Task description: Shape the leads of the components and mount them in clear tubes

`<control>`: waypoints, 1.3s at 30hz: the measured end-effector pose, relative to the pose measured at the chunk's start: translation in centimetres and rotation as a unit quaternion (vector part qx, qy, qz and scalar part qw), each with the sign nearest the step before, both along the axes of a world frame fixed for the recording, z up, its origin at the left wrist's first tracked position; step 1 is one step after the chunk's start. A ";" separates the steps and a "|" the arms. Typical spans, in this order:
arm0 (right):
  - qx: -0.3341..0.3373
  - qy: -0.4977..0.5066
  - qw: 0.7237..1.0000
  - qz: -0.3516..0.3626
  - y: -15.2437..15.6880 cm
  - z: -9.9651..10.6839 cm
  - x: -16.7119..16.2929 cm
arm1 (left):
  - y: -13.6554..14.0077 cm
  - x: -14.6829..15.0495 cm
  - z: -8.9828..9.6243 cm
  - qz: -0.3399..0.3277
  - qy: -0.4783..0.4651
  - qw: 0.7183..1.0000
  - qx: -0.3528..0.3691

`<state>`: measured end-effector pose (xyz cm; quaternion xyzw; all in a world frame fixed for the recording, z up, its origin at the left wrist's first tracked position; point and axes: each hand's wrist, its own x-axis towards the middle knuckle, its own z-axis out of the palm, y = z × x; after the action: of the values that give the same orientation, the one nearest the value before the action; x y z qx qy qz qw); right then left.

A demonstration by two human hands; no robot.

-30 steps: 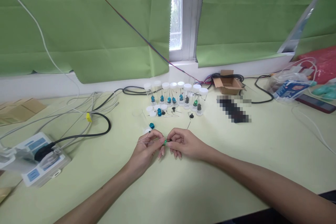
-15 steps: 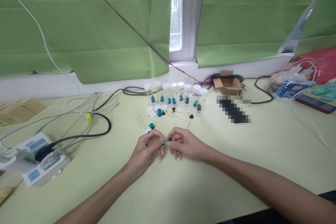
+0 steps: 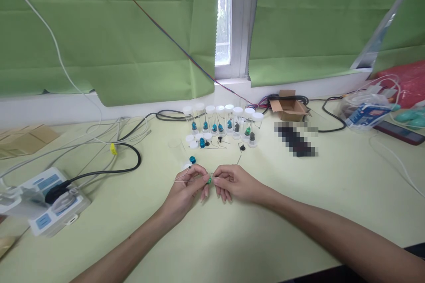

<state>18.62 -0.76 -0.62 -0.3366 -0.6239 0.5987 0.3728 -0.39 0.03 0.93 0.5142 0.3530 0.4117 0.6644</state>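
Green part (image 3: 209, 180) over table (image 3: 282, 239), inward of near edge.
Left hand (image 3: 191, 184) pinches it; right hand (image 3: 233, 182) pinched narrow beside it, contents unclear.

left hand (image 3: 187, 188) beside right hand (image 3: 234, 181), jars (image 3: 214, 121) behind, carton (image 3: 289, 116) right of jars

The left hand (image 3: 186, 189) pinches a small green piece (image 3: 209, 180).

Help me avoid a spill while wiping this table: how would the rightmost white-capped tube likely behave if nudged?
The rightmost tube would probably tip easily, since it stands tall and narrow. Once down, it might roll, as its sides look round. It is likely light, its clear walls looking like plastic around just a small dark piece.
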 end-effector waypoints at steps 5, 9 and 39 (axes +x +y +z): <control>-0.006 0.013 1.000 -0.003 0.0 0.1 0.0 | 0.0 0.0 0.0 -0.007 0.004 1.000 -0.002; -0.012 0.033 0.999 0.003 0.2 0.0 0.1 | 0.0 -0.1 0.0 -0.006 0.004 1.000 -0.003; -0.057 0.097 0.994 -0.011 0.3 0.6 0.1 | -0.2 0.0 -0.1 0.002 0.058 0.998 0.034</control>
<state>18.70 -0.44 -0.02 -0.3044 -0.5460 0.6588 0.4186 -0.43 -0.18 0.87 0.5592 0.3779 0.3943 0.6237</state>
